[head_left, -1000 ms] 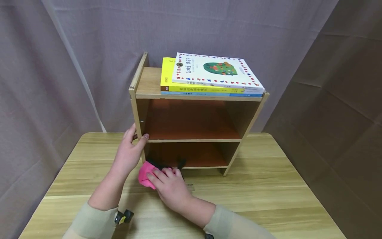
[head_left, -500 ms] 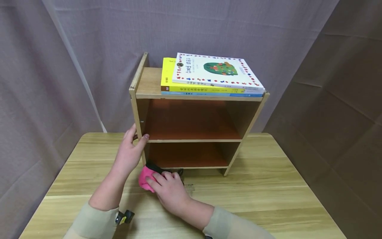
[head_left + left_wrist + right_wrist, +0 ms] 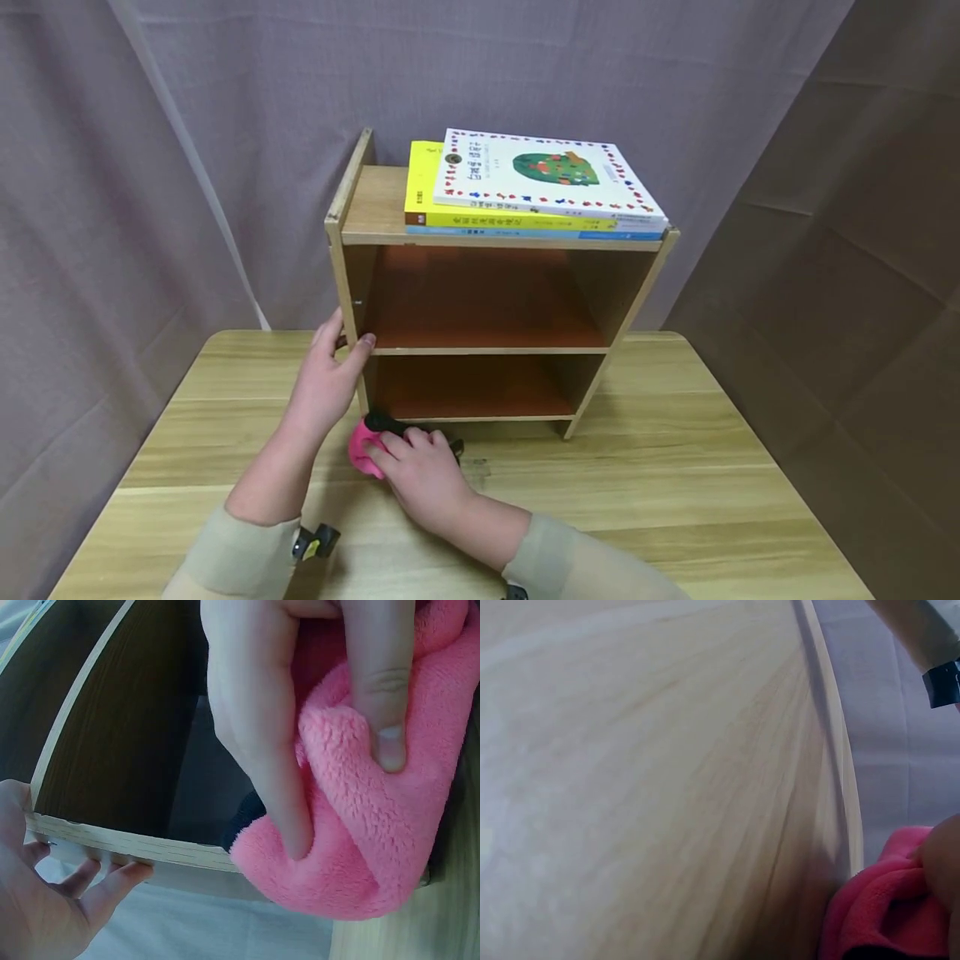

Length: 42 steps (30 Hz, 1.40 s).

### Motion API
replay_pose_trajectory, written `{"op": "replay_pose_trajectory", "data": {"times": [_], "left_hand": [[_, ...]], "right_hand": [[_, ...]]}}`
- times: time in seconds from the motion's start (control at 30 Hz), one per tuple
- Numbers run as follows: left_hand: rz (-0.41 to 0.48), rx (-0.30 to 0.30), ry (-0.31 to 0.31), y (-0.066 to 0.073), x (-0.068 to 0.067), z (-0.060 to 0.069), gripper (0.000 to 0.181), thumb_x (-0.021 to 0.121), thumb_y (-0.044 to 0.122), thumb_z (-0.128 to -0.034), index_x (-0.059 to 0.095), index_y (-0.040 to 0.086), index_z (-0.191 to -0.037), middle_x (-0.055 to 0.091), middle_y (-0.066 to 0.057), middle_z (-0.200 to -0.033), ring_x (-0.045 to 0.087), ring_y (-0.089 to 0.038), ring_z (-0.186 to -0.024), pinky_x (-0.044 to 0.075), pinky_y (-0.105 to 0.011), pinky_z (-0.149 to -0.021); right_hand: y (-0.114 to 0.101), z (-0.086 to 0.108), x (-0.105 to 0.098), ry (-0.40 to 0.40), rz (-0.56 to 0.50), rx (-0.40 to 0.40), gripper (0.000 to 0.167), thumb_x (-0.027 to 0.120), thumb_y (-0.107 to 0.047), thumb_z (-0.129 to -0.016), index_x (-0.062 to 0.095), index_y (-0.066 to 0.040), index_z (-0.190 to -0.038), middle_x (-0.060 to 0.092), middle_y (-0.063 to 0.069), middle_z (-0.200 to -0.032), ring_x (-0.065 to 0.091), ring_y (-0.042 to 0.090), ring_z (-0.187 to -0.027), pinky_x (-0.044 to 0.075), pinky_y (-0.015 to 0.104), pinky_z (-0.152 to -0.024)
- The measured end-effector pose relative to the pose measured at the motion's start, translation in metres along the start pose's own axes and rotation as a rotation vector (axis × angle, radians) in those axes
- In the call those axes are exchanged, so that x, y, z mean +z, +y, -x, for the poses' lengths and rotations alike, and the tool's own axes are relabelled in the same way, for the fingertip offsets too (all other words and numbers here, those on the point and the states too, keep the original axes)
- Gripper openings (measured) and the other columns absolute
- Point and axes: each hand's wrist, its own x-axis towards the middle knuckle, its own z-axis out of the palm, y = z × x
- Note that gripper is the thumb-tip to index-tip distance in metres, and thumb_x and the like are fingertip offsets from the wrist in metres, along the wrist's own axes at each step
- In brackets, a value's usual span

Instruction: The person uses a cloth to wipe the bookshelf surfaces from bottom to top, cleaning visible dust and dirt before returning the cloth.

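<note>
The left hand [image 3: 318, 392] grips the left side panel [image 3: 342, 279] of the shelf unit [image 3: 487, 352], thumb at its front edge, fingers outside. Pink cloth [image 3: 362, 454], bunched, long axis unclear, lies at the unit's lower left front corner, leftward under the right hand [image 3: 429, 482], the nearer, fingers clamped on it.

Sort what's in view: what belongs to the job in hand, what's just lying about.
Seems part of the job:
pink cloth, held in the right hand
shelf unit, gripped by the left hand

Seems just lying about:
white book, topmost on the shelf unit
yellow book, beneath
blue book, lowest
</note>
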Motion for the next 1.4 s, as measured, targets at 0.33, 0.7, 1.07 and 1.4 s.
{"op": "replay_pose_trajectory", "data": {"times": [0.33,0.7,1.07,1.4], "left_hand": [[0.001,-0.011,0.009,0.001,0.001,0.0,0.055,0.057,0.036,-0.1001,0.039,0.03,-0.152,0.044,-0.01,-0.139,0.049,-0.034,-0.126,0.048,-0.051,-0.094],[0.003,-0.026,0.002,0.001,0.002,0.0,0.055,0.056,0.039,-0.1001,0.038,0.033,-0.152,0.043,-0.01,-0.141,0.048,-0.034,-0.128,0.049,-0.051,-0.094],[-0.009,-0.024,0.018,0.002,0.001,0.001,0.055,0.056,0.037,-0.1004,0.039,0.03,-0.152,0.043,-0.012,-0.142,0.047,-0.036,-0.128,0.047,-0.054,-0.095],[-0.01,-0.021,0.026,0.001,0.002,0.001,0.057,0.057,0.035,-0.1003,0.038,0.029,-0.153,0.044,-0.012,-0.141,0.048,-0.036,-0.127,0.047,-0.053,-0.095]], "right_hand": [[-0.001,-0.001,0.008,-0.078,0.016,0.008,0.034,0.061,-0.045,-0.096,0.066,-0.031,-0.127,0.064,-0.012,-0.12,0.056,0.014,-0.088,0.043,0.03,-0.064],[0.003,-0.003,0.01,-0.233,-0.033,0.024,0.041,0.061,-0.044,-0.093,0.063,-0.032,-0.132,0.062,-0.011,-0.125,0.056,0.018,-0.096,0.045,0.035,-0.071],[0.01,0.005,0.016,-0.415,-0.123,0.132,0.052,0.036,-0.067,-0.097,0.056,-0.042,-0.139,0.056,-0.007,-0.137,0.054,0.024,-0.115,0.049,0.051,-0.084],[0.012,0.015,0.017,-0.483,-0.178,0.168,0.065,0.014,-0.073,-0.097,0.044,-0.044,-0.147,0.044,0.001,-0.151,0.044,0.031,-0.131,0.043,0.06,-0.096]]}}
